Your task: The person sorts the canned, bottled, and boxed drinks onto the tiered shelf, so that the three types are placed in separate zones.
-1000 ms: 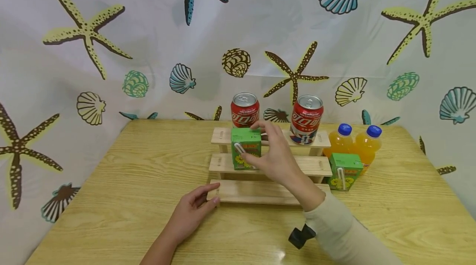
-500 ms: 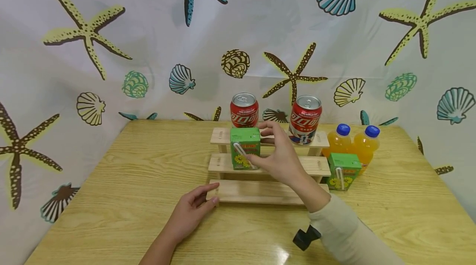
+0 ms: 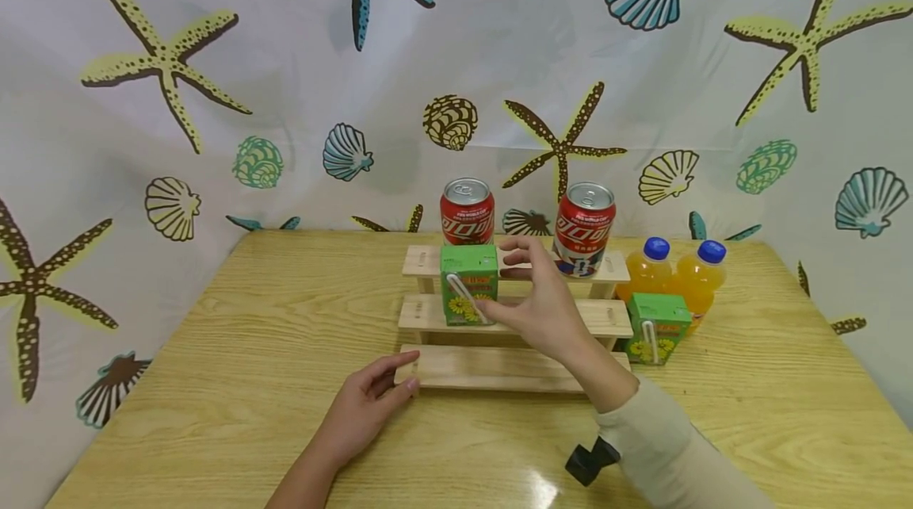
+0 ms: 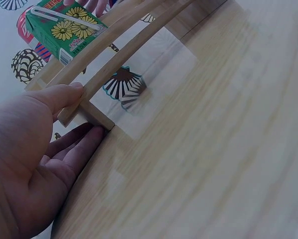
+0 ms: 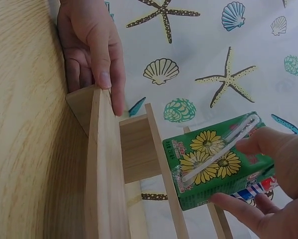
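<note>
A three-step wooden rack (image 3: 513, 369) stands on the table. My left hand (image 3: 365, 416) grips the left end of its lowest step, with the thumb (image 4: 64, 95) on the front edge and other fingers beside the end support. Upright on the left of the middle step is a green drink carton (image 3: 467, 271) with flower pictures and a wrapped straw on its front. My right hand (image 3: 544, 304) is at the carton's right side, fingers spread apart from it. Its thumb (image 5: 258, 142) lies over the carton's front; whether it touches cannot be told.
Two red cans, a left one (image 3: 467, 212) and a right one (image 3: 585, 227), stand on the top step. Right of the rack are a second green carton (image 3: 658, 327) and two orange drink bottles (image 3: 699, 275) with blue caps. A patterned cloth (image 3: 399, 128) hangs behind.
My right hand's fingers have come off the carton's top and right side, and the hand has shifted slightly right. The carton stays on the middle step. My left hand keeps its place.
</note>
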The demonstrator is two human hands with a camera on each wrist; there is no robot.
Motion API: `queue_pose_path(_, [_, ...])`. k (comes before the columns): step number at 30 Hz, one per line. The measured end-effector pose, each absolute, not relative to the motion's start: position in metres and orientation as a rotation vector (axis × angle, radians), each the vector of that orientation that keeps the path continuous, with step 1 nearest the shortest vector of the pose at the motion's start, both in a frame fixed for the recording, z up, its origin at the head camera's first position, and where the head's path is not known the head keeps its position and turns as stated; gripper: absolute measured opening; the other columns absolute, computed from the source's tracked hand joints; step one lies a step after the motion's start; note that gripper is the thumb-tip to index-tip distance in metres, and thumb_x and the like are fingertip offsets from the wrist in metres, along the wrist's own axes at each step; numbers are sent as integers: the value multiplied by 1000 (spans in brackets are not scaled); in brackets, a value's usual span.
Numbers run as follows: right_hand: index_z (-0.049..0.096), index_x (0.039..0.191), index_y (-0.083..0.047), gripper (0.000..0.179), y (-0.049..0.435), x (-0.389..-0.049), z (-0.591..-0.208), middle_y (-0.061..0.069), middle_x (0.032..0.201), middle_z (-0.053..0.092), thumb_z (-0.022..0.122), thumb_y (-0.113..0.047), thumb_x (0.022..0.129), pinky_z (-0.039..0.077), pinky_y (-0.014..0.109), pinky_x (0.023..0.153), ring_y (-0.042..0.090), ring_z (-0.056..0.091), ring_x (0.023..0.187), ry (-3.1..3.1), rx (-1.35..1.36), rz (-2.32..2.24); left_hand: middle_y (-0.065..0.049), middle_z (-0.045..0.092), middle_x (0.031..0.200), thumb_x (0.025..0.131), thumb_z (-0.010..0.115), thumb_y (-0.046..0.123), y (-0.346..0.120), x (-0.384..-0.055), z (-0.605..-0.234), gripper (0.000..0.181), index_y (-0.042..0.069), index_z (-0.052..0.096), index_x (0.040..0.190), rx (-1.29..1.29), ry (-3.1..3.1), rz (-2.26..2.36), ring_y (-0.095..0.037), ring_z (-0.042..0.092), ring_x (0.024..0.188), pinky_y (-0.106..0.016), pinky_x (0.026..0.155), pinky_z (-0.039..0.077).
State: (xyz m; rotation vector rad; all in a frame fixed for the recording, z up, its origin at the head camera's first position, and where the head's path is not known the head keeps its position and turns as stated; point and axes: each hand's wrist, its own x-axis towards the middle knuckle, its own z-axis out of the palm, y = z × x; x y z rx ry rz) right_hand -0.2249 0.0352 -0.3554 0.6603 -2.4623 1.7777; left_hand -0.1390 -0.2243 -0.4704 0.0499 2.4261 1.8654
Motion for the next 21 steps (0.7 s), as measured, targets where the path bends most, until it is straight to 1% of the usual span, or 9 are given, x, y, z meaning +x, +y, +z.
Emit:
queue_pose_path(4, [42, 134, -13, 73, 38, -224, -357, 18, 131, 47, 84, 1, 77, 64, 37, 82, 38, 59, 121, -2446, 655, 1824, -2, 51, 150, 93, 71, 36, -224, -140, -472, 45, 22, 63, 135, 51, 2436, 1858, -21, 35, 148, -40, 120, 32])
queue_pose_path(9, [42, 134, -13, 74, 41, -222, -359, 17, 131, 46, 84, 4, 76, 63, 42, 86, 40, 56, 124, -2427, 636, 1893, -1, 52, 149, 93, 71, 37, -224, -139, -472, 45, 22, 63, 135, 46, 2440, 1853, -19, 36, 147, -38, 120, 32])
queue_pose_path(15, [41, 134, -13, 74, 44, -219, -360, 17, 130, 47, 84, 3, 76, 64, 37, 82, 38, 56, 123, -2405, 627, 1892, -3, 51, 150, 93, 71, 37, -224, -140, -472, 45, 22, 63, 135, 48, 2439, 1856, -21, 36, 147, -40, 120, 32])
queue_pose_path(21, [42, 133, -15, 71, 47, -216, -360, 14, 129, 48, 84, 0, 78, 64, 35, 81, 36, 57, 123, -2401, 614, 1923, -3, 50, 150, 92, 72, 38, -225, -141, -473, 46, 23, 63, 135, 36, 2443, 1850, -20, 37, 146, -39, 120, 33])
